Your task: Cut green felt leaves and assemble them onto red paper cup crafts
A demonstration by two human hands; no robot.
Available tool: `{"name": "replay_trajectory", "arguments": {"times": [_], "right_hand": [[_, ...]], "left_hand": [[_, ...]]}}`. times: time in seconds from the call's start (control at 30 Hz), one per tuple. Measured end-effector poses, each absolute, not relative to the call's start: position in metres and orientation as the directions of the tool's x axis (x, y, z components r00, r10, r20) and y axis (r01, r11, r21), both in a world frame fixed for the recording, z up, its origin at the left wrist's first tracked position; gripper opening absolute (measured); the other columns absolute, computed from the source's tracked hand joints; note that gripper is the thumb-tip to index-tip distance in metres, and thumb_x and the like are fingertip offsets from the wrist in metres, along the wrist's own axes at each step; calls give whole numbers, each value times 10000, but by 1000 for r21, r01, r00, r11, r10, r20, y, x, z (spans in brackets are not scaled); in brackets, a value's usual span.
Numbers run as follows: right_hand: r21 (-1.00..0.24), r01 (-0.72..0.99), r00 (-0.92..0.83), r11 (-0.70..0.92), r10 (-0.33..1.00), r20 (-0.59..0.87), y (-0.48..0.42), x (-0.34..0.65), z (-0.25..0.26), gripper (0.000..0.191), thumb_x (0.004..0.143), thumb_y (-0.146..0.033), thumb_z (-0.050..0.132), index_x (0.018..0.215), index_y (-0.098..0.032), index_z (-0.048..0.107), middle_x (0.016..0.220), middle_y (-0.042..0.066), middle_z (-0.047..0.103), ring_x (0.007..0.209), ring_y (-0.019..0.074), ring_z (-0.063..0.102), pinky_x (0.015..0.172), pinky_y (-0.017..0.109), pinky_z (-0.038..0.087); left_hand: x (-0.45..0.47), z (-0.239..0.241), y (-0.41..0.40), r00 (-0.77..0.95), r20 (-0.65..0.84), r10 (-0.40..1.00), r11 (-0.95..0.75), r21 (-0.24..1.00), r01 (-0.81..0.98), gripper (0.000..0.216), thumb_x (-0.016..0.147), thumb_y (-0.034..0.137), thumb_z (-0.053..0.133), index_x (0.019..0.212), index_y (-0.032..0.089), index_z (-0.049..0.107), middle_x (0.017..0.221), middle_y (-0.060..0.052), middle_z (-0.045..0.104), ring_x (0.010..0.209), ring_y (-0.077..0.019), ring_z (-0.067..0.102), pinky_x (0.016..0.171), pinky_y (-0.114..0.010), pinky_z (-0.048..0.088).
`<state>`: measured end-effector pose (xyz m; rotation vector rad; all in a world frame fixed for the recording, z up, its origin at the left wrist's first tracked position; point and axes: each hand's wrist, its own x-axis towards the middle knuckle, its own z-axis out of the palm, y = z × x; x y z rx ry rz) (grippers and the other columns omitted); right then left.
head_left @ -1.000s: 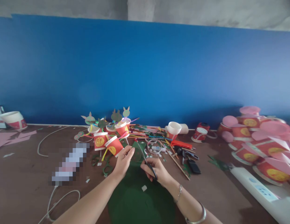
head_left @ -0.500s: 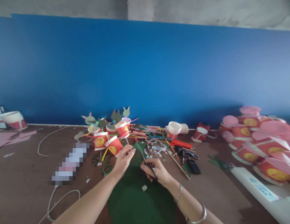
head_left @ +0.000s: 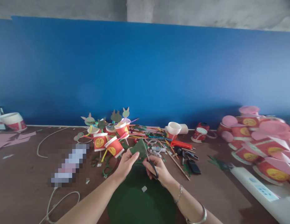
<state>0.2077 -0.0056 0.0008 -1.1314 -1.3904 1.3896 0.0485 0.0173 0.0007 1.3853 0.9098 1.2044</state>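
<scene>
My left hand [head_left: 125, 164] pinches the far edge of a dark green paper sheet [head_left: 137, 199] and holds it lifted off the brown table [head_left: 25, 183]. Closed around black-handled scissors [head_left: 151, 161], my right hand [head_left: 157, 169] has the blades pointing up into the raised green corner [head_left: 138, 147]. A small white scrap [head_left: 144, 188] lies on the sheet between my forearms.
Red paper cups with green paper animal shapes on straws [head_left: 107, 137] stand just beyond my hands, beside a heap of coloured straws [head_left: 147, 134]. A red knife [head_left: 181, 144], dark tools [head_left: 190, 158], pink-lidded cups [head_left: 259, 137] and a white power strip [head_left: 259, 189] lie right. Cables [head_left: 58, 199] lie left.
My left hand has lifted the green paper's far corner up from the table, and my right hand has moved the scissors slightly forward and up into that corner.
</scene>
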Motion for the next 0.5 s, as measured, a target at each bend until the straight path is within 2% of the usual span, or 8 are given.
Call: {"name": "replay_trajectory", "arguments": {"times": [0.23,0.5], "right_hand": [[-999,7,-289,-43,956,-43,-6,209,-1,403,677,-531,652,793,-151,582,484,-33,554,373,77,484,329,161,309],[-999,15,-295,-38,955,-41,-6,210,-1,395,683,-513,653,802,-143,582,491,-32,553,386,73,483,342,162,300]], "left_hand": [[46,-5,19,193,231,954,-230,973,-28,264,813,377,541,655,166,539,685,4,547,679,-140,497,675,-264,403],[45,-3,19,215,262,941,-275,961,33,248,824,335,521,643,165,526,694,-8,539,687,-145,489,658,-265,400]]}}
